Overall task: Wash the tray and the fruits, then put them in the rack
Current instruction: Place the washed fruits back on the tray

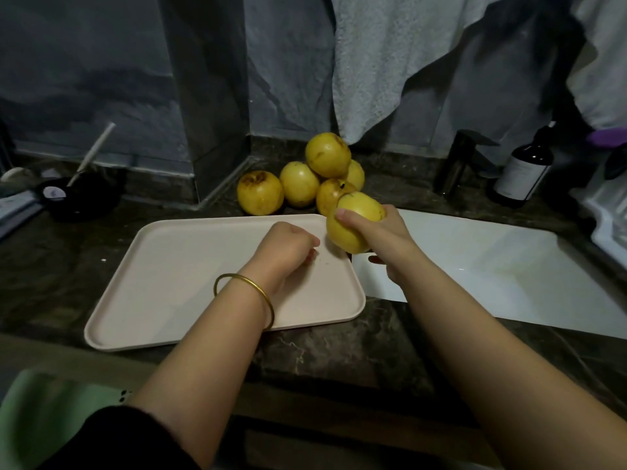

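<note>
Dark marbled counter [339, 347] runs along a grey wall, with a white sink [492, 266] set in at the right. From the head camera, the pale pink tray [163, 266] lies flat on the counter, just left of the sink. A pile of yellow fruits [298, 183] sits behind the tray in the wall corner.

The right hand [383, 239] grips one yellow fruit [349, 235] above the tray's far right corner, thumb and fingers curled round it. The left hand [285, 249] hovers over the tray, fingers curled into a loose fist with nothing visible in them. It wears a gold bangle [261, 293] at the wrist.

A towel [390, 62] hangs above, and a dark bottle [522, 171] stands beside the black faucet [458, 161].
</note>
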`<action>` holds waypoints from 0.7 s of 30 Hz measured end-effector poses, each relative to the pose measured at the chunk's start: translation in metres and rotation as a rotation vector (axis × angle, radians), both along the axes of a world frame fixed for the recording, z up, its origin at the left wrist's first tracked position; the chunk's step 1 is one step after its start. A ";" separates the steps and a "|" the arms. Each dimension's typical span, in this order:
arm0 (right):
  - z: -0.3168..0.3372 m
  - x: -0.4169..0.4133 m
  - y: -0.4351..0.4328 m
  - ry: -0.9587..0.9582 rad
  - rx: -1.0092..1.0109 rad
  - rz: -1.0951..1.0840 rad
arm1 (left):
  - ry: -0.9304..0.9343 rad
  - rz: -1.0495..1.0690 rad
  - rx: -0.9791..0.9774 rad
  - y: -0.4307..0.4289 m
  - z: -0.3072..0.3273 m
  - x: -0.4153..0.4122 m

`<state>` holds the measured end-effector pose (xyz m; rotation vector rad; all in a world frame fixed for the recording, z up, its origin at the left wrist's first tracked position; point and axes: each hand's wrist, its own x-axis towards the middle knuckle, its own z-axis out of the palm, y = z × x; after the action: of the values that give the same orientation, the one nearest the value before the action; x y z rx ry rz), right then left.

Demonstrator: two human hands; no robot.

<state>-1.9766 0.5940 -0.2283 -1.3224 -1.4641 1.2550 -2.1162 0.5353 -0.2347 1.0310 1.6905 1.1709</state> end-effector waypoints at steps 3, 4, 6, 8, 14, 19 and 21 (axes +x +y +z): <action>0.002 0.002 0.002 -0.018 -0.020 -0.031 | 0.057 0.027 0.016 0.004 0.001 -0.003; 0.002 0.002 0.002 -0.021 -0.020 -0.024 | 0.086 0.045 0.030 0.005 0.002 -0.006; 0.002 0.003 0.002 -0.031 0.012 0.004 | 0.137 0.068 0.039 0.005 0.003 -0.013; 0.001 0.001 0.002 -0.064 0.059 0.037 | 0.114 0.066 0.049 0.002 0.006 -0.019; 0.001 -0.023 -0.009 -0.328 0.236 0.126 | -0.149 -0.143 0.065 -0.009 0.010 -0.011; 0.007 -0.032 -0.013 -0.437 0.318 0.321 | -0.182 -0.116 0.027 -0.010 0.016 -0.015; 0.012 -0.024 -0.009 -0.322 0.231 0.506 | -0.149 -0.062 0.029 -0.012 0.015 -0.020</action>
<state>-2.0009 0.5847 -0.2160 -1.0657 -2.2010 1.1590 -2.1359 0.5231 -0.2199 0.9818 1.5192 1.2043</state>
